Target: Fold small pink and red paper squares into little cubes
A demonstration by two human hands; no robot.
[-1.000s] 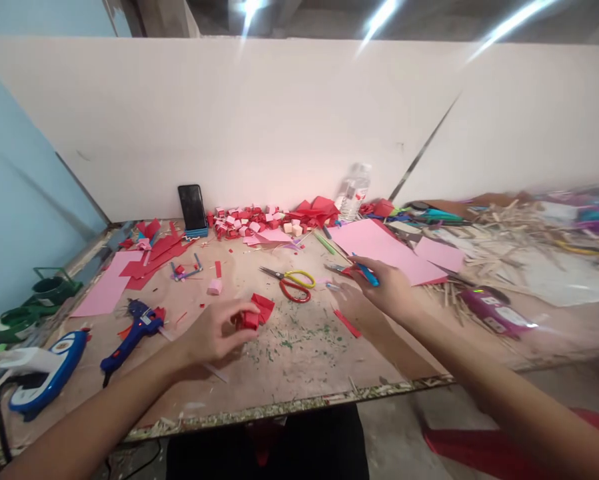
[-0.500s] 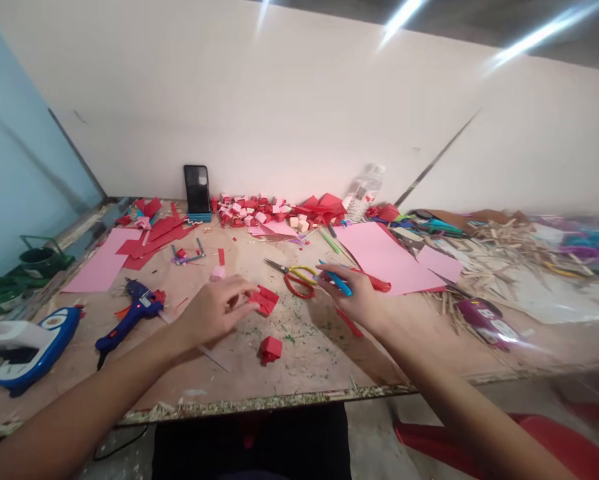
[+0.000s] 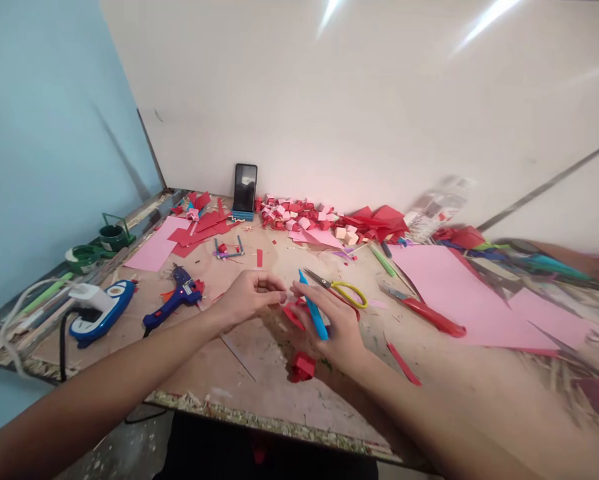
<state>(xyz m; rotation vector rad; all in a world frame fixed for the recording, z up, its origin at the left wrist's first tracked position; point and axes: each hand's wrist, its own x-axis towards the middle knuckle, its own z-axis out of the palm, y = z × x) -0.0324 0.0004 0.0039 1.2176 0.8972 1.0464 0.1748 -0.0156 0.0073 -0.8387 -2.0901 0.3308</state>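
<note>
My right hand (image 3: 332,320) is closed around a blue pen-like tool (image 3: 313,305), its tip pointing up and away. Close by on the left, my left hand (image 3: 252,293) has its fingers curled towards the right hand; whether they pinch anything is too small to tell. Red folded paper (image 3: 294,315) shows partly behind the right hand's fingers. Nearer the front edge sits a small red paper cube (image 3: 303,367). Scissors with a yellow handle (image 3: 350,295) lie just beyond the right hand.
A blue glue gun (image 3: 172,303) and a blue-white power strip (image 3: 102,313) lie left. A phone (image 3: 245,188) stands at the back beside piled paper cubes (image 3: 299,217). A red-handled cutter (image 3: 434,317) and pink sheet (image 3: 459,287) are right.
The view has swung right to left, shifting the table's things rightwards in the picture. My hands have come together over the red folded paper, the right still holding the blue tool.
</note>
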